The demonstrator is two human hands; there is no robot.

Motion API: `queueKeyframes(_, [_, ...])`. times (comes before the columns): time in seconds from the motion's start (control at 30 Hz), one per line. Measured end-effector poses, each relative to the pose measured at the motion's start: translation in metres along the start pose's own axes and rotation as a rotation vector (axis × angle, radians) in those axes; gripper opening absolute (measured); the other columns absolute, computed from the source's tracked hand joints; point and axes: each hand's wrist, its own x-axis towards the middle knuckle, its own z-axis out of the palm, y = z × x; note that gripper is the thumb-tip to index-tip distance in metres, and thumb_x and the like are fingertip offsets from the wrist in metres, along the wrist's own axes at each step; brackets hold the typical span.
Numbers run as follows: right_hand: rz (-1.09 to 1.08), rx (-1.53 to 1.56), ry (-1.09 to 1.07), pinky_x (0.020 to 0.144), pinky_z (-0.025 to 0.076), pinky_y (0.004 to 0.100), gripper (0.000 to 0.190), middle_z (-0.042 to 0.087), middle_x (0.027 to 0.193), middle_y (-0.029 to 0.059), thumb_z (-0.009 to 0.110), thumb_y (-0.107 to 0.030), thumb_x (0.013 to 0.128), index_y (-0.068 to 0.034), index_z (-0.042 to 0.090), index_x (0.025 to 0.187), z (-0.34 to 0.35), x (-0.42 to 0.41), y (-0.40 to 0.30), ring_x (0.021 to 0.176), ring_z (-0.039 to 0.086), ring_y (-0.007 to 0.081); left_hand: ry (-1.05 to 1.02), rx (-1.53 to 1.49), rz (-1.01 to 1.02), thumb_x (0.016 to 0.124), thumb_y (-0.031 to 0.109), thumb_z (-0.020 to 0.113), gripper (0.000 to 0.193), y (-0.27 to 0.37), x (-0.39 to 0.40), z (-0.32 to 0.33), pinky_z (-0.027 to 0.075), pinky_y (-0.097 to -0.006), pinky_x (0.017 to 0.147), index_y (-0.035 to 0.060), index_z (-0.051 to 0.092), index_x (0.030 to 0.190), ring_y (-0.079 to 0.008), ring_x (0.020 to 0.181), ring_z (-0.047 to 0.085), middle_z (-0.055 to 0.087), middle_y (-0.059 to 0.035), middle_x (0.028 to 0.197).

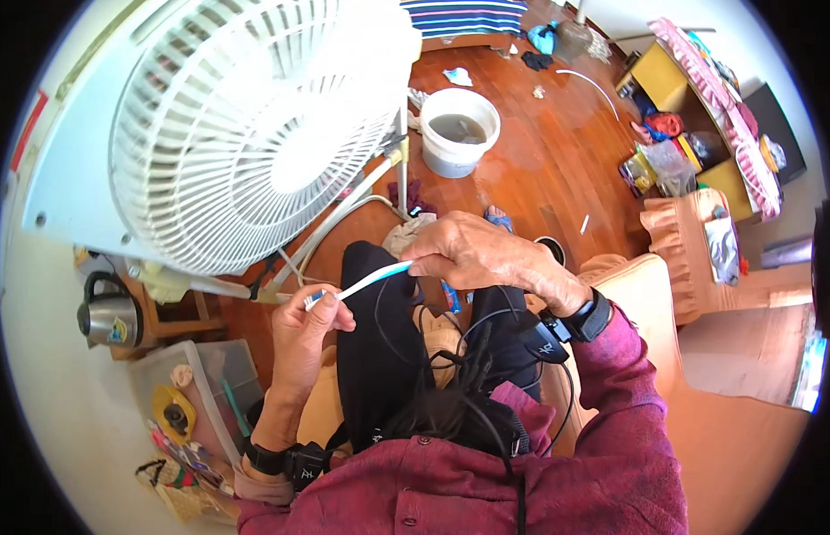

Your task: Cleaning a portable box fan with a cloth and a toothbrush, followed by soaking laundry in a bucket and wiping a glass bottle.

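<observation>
A white and blue toothbrush [373, 275] spans the gap between my hands, above my lap. My left hand [311, 321] pinches its bristled head end between thumb and fingers. The handle's other end sits in the grip of my right hand [472, 251], whose fingers curl over and hide the tip. Below the brush are my dark trouser legs [371, 361], with black cables [455, 351] lying loosely between them. Beyond my hands, a white bucket [459, 134] of murky water stands on the floor, with something partly submerged in it.
A large white fan [268, 144] rises close at the left front. An electric kettle [111, 311] and a plastic storage box [224, 374] stand at left. At right are a cushioned seat [629, 294] and a yellow cabinet [662, 77]. Cloths and scraps lie on the wooden floor [529, 167].
</observation>
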Motion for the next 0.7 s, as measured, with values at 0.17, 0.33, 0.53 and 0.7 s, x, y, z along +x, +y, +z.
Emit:
queueKeyframes(0.17, [0.080, -0.085, 0.402, 0.069, 0.047, 0.0393, 0.012, 0.061, 0.077, 0.0177, 0.058, -0.005, 0.074, -0.002, 0.064, 0.084, -0.009, -0.072, 0.063, 0.075, 0.060, 0.0336, -0.171, 0.137, -0.222, 0.090, 0.024, 0.055, 0.033, -0.006, 0.038, 0.038, 0.049, -0.0268, 0.066, -0.0005, 0.051, 0.112, -0.0131, 0.069, 0.058, 0.059, -0.0072, 0.083])
queueKeyframes(0.33, [0.655, -0.331, 1.227, 0.067, 0.048, 0.0292, 0.019, 0.064, 0.078, 0.0124, 0.057, -0.004, 0.081, 0.002, 0.063, 0.099, -0.009, -0.215, 0.146, 0.068, 0.059, 0.0192, -0.279, 0.302, -0.301, 0.089, 0.020, 0.053, 0.032, -0.033, 0.069, 0.049, 0.049, -0.0237, 0.063, 0.0005, 0.049, 0.115, -0.0116, 0.068, 0.058, 0.058, -0.0061, 0.085])
queueKeyframes(0.53, [1.305, 0.030, 1.780, 0.058, 0.046, 0.0342, 0.022, 0.057, 0.060, 0.0105, 0.051, -0.016, 0.084, 0.003, 0.062, 0.087, 0.099, -0.426, 0.181, 0.057, 0.056, 0.0237, -0.342, 0.380, -0.400, 0.091, 0.020, 0.052, 0.027, -0.050, 0.083, 0.061, 0.049, -0.0234, 0.063, 0.0022, 0.051, 0.111, -0.0107, 0.067, 0.057, 0.057, -0.0049, 0.084])
queueKeyframes(0.7, [1.672, -0.183, 1.499, 0.060, 0.046, 0.0349, 0.026, 0.049, 0.074, 0.0117, 0.054, -0.020, 0.080, 0.000, 0.053, 0.097, 0.163, -0.460, 0.158, 0.068, 0.053, 0.0227, -0.362, 0.444, -0.406, 0.091, 0.020, 0.051, 0.025, -0.056, 0.092, 0.075, 0.049, -0.0234, 0.063, 0.0027, 0.053, 0.110, -0.0105, 0.068, 0.057, 0.057, -0.0042, 0.084])
